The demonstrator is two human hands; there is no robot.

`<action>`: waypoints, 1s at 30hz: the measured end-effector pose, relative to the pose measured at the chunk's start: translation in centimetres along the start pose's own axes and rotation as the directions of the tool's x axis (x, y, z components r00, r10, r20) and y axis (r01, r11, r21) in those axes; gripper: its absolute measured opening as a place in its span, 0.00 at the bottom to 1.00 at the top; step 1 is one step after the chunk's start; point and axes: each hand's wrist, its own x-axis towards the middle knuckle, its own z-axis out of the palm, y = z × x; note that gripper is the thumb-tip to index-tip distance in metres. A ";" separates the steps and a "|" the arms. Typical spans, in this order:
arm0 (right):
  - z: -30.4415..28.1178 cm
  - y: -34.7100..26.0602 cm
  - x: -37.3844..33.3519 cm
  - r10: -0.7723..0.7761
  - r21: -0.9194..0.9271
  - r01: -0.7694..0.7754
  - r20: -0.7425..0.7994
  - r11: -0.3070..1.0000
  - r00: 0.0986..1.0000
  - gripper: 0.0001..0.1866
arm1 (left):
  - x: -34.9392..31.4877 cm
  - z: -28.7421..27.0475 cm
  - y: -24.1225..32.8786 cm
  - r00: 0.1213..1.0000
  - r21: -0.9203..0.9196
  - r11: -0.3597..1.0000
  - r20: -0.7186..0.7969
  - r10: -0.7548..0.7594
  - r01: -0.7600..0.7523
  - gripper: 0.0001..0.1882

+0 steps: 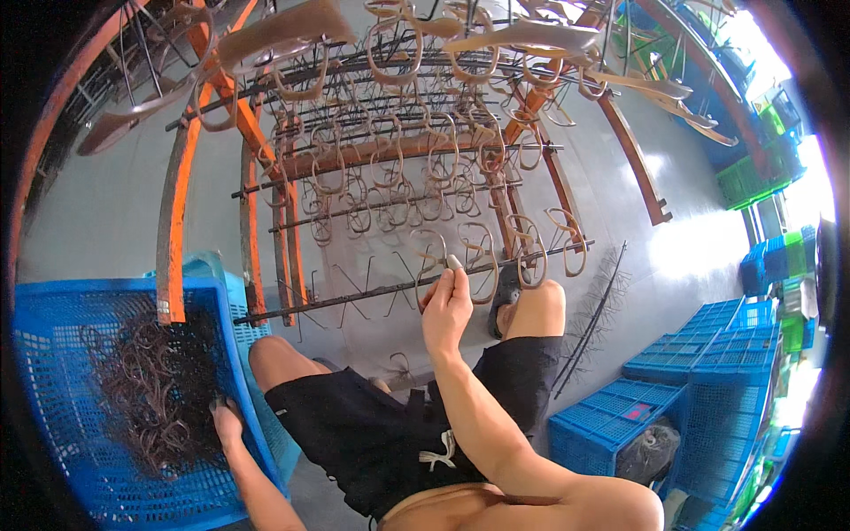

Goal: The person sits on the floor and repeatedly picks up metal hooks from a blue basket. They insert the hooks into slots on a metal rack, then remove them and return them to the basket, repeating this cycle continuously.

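Observation:
My right hand [447, 310] is raised at a dark hook bar [381, 288], its thumb and fingers pinched on a thin tan loop-shaped piece [421, 243]. To its right, similar tan loops [529, 252] hang from the same bar, while bare bent wire hooks [354, 288] stick out on its left part. Low on the left, my left hand [227, 421] reaches into a blue plastic basket [40, 305], by a tangled heap of brown curled strips [159, 398]. Its fingertips are partly hidden against the heap, so its grip does not show.
Orange rack posts [177, 212] carry several more bars of hanging loops. Larger tan curved pieces [283, 35] hang overhead, close in front. A loose bar with wire hooks [591, 327] lies on the grey floor at right. Blue crates [611, 416] are stacked beyond it.

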 end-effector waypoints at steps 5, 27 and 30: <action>0.0 -0.1 0.3 0.067 0.102 -0.066 -0.011 0.993 0.998 0.14 | 5.7 4.7 -5.5 0.993 -0.445 0.890 -0.011 -0.116 0.099 0.21; 2.0 -0.1 -1.4 -0.197 -0.101 0.205 0.087 0.974 0.977 0.14 | 0.1 -6.3 2.5 0.951 -0.242 0.969 -0.290 -0.110 0.038 0.16; 1.6 -0.4 -0.8 -0.298 -0.239 0.315 0.107 0.918 0.949 0.14 | -1.8 -7.7 4.1 0.955 -0.483 0.874 -0.231 -0.186 0.054 0.20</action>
